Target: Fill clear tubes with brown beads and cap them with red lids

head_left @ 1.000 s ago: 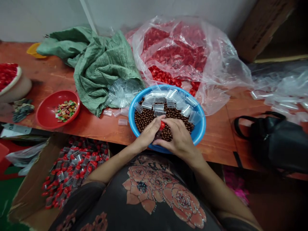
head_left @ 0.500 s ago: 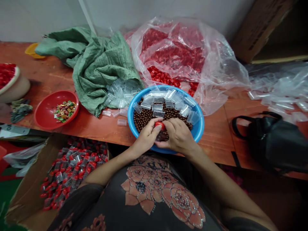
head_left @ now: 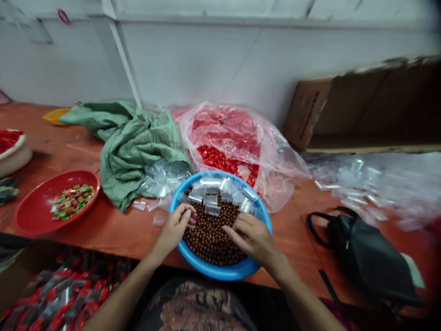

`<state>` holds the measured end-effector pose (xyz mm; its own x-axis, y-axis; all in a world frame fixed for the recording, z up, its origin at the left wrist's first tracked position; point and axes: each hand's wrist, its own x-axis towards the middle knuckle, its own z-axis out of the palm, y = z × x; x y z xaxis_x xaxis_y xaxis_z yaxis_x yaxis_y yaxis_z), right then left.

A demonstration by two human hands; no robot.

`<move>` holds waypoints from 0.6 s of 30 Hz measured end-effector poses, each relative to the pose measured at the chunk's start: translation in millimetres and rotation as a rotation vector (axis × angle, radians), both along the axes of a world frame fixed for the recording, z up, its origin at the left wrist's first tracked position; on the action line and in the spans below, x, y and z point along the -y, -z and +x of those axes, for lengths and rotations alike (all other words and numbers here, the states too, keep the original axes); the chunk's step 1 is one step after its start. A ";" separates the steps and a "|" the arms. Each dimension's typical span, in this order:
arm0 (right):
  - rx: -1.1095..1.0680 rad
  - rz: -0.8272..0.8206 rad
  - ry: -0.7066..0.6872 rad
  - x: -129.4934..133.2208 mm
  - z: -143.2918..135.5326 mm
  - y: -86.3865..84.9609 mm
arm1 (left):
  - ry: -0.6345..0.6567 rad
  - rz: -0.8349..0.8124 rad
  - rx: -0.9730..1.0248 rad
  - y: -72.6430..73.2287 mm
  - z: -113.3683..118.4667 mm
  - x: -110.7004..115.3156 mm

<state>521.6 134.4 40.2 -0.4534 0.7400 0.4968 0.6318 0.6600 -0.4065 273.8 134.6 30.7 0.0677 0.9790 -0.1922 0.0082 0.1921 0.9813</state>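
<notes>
Head view: my left hand (head_left: 174, 226) is over the near-left part of the blue basin (head_left: 223, 274), fingers curled in narrow; whether they pinch anything, I cannot tell. My right hand (head_left: 253, 233) is over the right side, thumb and fingers loosely parted, with nothing that I can see between them. Brown balls (head_left: 220, 243) lie below both hands, and clear tubes (head_left: 212, 209) lie on them towards the far rim. Behind the basin, red caps (head_left: 213, 158) fill a plastic bag (head_left: 272, 184). More loose tubes (head_left: 165, 179) lie by the green cloth (head_left: 134, 147) on the worktop (head_left: 292, 271), and others sit far to my right. Down at my left, a blurred heap of red-ended packs (head_left: 65, 294), dark inside, looks finished to me. Plenty of balls, tubes and caps remain loose, so I judge much is left, though I can't say what share.
</notes>
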 end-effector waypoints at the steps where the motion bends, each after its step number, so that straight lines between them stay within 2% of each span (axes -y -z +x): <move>1: -0.034 0.017 0.028 -7.9 7.9 -1.4 | 0.001 0.012 -0.006 -2.1 -3.9 -3.8; 3: -0.106 0.023 0.105 -30.4 25.1 -2.8 | -0.011 0.031 -0.004 -5.7 -9.0 -9.3; 5: -0.184 -0.044 0.193 -63.5 41.9 -1.6 | -0.036 0.035 0.002 -7.4 -10.7 -11.9; 7: -0.259 -0.162 0.278 -107.8 54.9 3.3 | -0.055 0.019 0.010 -6.7 -10.2 -12.1; 9: -0.270 -0.201 0.317 -160.9 61.8 11.5 | -0.067 -0.004 0.026 -4.4 -9.2 -10.2; 13: -0.240 -0.203 0.429 -275.5 58.3 26.1 | -0.110 -0.039 0.065 1.3 -10.5 -1.7; 16: -0.190 -0.173 0.501 -351.6 44.9 26.6 | -0.146 -0.051 0.086 3.9 -13.1 5.4; 18: -0.152 -0.158 0.538 -392.9 33.1 24.0 | -0.213 -0.035 0.091 4.1 -13.6 8.4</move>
